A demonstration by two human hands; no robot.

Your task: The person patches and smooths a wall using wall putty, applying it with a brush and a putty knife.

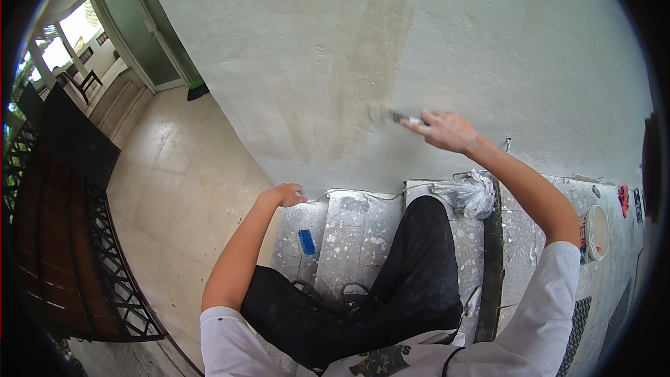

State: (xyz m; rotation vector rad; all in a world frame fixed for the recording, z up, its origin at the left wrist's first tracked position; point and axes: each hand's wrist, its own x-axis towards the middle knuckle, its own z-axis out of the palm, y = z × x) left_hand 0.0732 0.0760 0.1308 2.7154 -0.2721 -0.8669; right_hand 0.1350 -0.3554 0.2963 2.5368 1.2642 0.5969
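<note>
Fingers of the right hand are closed round the handle of a scraper, whose blade lies flat against the wall, blurred, at the foot of a bare brownish streak in the pale paint. The arm reaches up and forward from a white sleeve.

The left hand is low, fingers curled and holding nothing, resting at the base of the wall where it meets a speckled step. Whether it presses the step or the wall cannot be told.

Just below that hand a blue brush lies on the step. The person's black-trousered knee rises between the arms. Right of the knee, a crumpled clear plastic bag sits against the wall, directly under the right forearm. Farther right, a round white bucket stands on the spattered ledge, with a red rag and a small dark package beyond it, too small to make out.

To the left, tiled floor runs toward a glass door, bordered by a dark iron railing.
</note>
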